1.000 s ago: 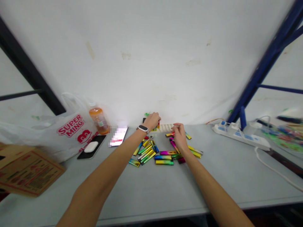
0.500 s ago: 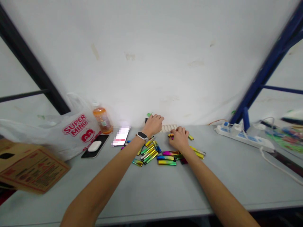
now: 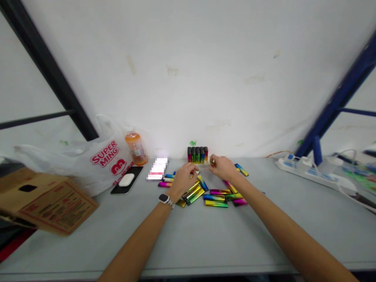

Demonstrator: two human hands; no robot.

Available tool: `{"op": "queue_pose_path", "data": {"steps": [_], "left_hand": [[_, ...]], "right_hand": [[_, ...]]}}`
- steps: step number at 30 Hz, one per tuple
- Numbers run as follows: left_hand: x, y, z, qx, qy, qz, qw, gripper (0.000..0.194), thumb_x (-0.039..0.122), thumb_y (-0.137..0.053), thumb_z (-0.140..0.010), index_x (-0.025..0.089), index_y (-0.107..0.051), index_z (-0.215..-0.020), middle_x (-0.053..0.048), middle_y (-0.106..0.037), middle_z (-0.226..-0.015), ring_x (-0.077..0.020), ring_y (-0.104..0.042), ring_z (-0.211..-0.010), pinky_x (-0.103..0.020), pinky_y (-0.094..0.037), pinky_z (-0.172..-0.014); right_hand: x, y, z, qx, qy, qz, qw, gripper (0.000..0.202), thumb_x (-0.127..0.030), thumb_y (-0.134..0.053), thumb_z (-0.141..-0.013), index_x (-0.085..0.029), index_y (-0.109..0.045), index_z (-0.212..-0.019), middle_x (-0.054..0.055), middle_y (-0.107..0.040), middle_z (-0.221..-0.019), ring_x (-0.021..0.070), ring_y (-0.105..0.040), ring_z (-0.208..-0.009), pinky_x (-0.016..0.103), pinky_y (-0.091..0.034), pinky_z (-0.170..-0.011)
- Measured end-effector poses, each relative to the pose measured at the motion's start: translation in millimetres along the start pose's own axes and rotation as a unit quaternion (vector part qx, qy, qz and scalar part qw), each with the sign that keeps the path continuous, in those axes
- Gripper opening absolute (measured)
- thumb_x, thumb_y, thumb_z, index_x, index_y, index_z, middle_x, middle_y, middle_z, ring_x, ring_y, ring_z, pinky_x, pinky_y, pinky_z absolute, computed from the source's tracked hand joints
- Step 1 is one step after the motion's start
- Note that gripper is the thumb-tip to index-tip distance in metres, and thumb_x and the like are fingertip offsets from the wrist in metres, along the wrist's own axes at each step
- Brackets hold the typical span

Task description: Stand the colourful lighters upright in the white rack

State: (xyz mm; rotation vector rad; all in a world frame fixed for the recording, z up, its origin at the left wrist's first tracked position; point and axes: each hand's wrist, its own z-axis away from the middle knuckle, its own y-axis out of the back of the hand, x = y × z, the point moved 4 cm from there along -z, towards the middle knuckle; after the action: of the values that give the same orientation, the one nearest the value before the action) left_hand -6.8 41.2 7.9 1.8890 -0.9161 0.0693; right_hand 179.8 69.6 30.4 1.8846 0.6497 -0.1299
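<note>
Several shiny rainbow-coloured lighters [image 3: 216, 197] lie scattered on the grey table [image 3: 205, 239]. A small tray of upright lighters [image 3: 197, 154] stands against the white wall. My left hand [image 3: 183, 180], with a watch on its wrist, lies over the left part of the pile, fingers curled around a lighter whose pale tip shows at the fingertips. My right hand [image 3: 223, 166] hovers just right of the tray, pinching a small lighter at its fingertips.
At the left are a white "SUPER MING" plastic bag [image 3: 102, 160], an orange drink bottle [image 3: 135, 147], a black phone with a white case on it [image 3: 127, 181], a lit phone [image 3: 158, 169] and a cardboard box [image 3: 44, 199]. A white power strip [image 3: 305, 166] lies at the right.
My left hand has drawn back from the tray onto the pile, uncovering the upright lighters. My right hand has lifted off the pile toward the tray. The view has shifted left.
</note>
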Motion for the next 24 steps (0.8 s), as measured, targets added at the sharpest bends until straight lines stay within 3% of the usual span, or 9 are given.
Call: {"op": "queue_pose_path", "data": {"steps": [2,3,6,8,11,13,16,20,24], "left_hand": [[-4,2.1,-1,0.006,0.017,0.005,1.0,0.018,0.016,-0.049,-0.088,0.02,-0.067,-0.091,-0.004,-0.068,-0.096,-0.019,-0.063,-0.092,-0.032,-0.05,-0.084],[-6,2.7,-1,0.008,0.022,0.007,1.0,0.018,0.016,-0.05,-0.087,0.02,-0.067,-0.09,-0.004,-0.068,-0.096,-0.0191,-0.063,-0.092,-0.031,-0.05,-0.083],[-6,1.7,-1,0.004,0.028,0.012,1.0,0.018,0.015,-0.05,-0.087,0.02,-0.067,-0.089,-0.004,-0.069,-0.096,-0.0188,-0.064,-0.091,-0.031,-0.05,-0.082],[-6,-1.0,0,0.0,0.027,0.021,0.999,0.018,0.014,-0.051,-0.087,0.02,-0.067,-0.09,-0.004,-0.069,-0.096,-0.0184,-0.064,-0.09,-0.031,-0.051,-0.083],[-6,-6.1,1,-0.005,0.014,0.041,0.999,0.018,0.012,-0.05,-0.086,0.019,-0.066,-0.09,-0.004,-0.07,-0.096,-0.0177,-0.064,-0.091,-0.031,-0.05,-0.086],[-5,-8.8,2,-0.011,-0.001,0.048,0.999,0.019,0.011,-0.049,-0.087,0.019,-0.066,-0.09,-0.004,-0.07,-0.096,-0.0177,-0.064,-0.092,-0.031,-0.05,-0.087],[-4,-9.9,2,-0.022,-0.01,0.048,0.999,0.019,0.012,-0.048,-0.087,0.019,-0.066,-0.089,-0.005,-0.07,-0.096,-0.0183,-0.064,-0.092,-0.032,-0.05,-0.087],[-1,-9.5,2,-0.037,-0.001,0.06,0.998,0.019,0.013,-0.048,-0.087,0.019,-0.066,-0.088,-0.005,-0.07,-0.094,-0.0184,-0.064,-0.091,-0.032,-0.051,-0.085],[2,-11.3,3,-0.052,0.001,0.065,0.997,0.021,0.012,-0.047,-0.086,0.019,-0.067,-0.089,-0.005,-0.071,-0.093,-0.0186,-0.065,-0.091,-0.032,-0.05,-0.086]], "right_hand": [[1,3,6,0.036,-0.055,-0.171,0.983,0.013,-0.027,-0.065,-0.074,-0.022,-0.056,-0.081,-0.001,-0.064,-0.059,0.0165,-0.057,-0.055,0.027,-0.04,-0.056],[3,1,11,0.043,-0.094,-0.269,0.958,0.016,-0.03,-0.065,-0.075,-0.022,-0.052,-0.079,-0.003,-0.062,-0.055,0.0151,-0.054,-0.05,0.025,-0.038,-0.05],[9,-10,26,0.025,-0.22,-0.525,0.822,0.027,-0.033,-0.07,-0.073,-0.022,-0.045,-0.075,-0.001,-0.064,-0.055,0.0135,-0.056,-0.044,0.021,-0.034,-0.039],[9,-18,35,-0.01,-0.27,-0.628,0.73,0.03,-0.026,-0.074,-0.071,-0.021,-0.045,-0.074,0.004,-0.071,-0.067,0.0143,-0.064,-0.05,0.019,-0.039,-0.039],[2,-24,43,-0.053,-0.28,-0.704,0.651,0.023,-0.016,-0.072,-0.073,-0.019,-0.051,-0.08,0.009,-0.075,-0.088,0.0164,-0.072,-0.065,0.02,-0.05,-0.046],[-5,-25,47,-0.071,-0.261,-0.728,0.63,0.025,-0.013,-0.071,-0.075,-0.019,-0.054,-0.092,0.009,-0.075,-0.096,0.0188,-0.075,-0.075,0.021,-0.054,-0.051],[-18,-28,50,-0.107,-0.223,-0.74,0.625,0.032,-0.014,-0.072,-0.075,-0.02,-0.053,-0.1,0.007,-0.074,-0.095,0.0208,-0.075,-0.083,0.024,-0.057,-0.058],[-27,-35,54,-0.143,-0.2,-0.718,0.651,0.024,-0.019,-0.066,-0.072,-0.021,-0.048,-0.089,0.0,-0.068,-0.072,0.0192,-0.072,-0.066,0.027,-0.056,-0.053],[-27,-36,55,-0.104,-0.206,-0.69,0.686,0.021,-0.027,-0.062,-0.069,-0.023,-0.045,-0.081,-0.009,-0.048,-0.05,0.0136,-0.053,-0.044,0.02,-0.039,-0.036]]}}
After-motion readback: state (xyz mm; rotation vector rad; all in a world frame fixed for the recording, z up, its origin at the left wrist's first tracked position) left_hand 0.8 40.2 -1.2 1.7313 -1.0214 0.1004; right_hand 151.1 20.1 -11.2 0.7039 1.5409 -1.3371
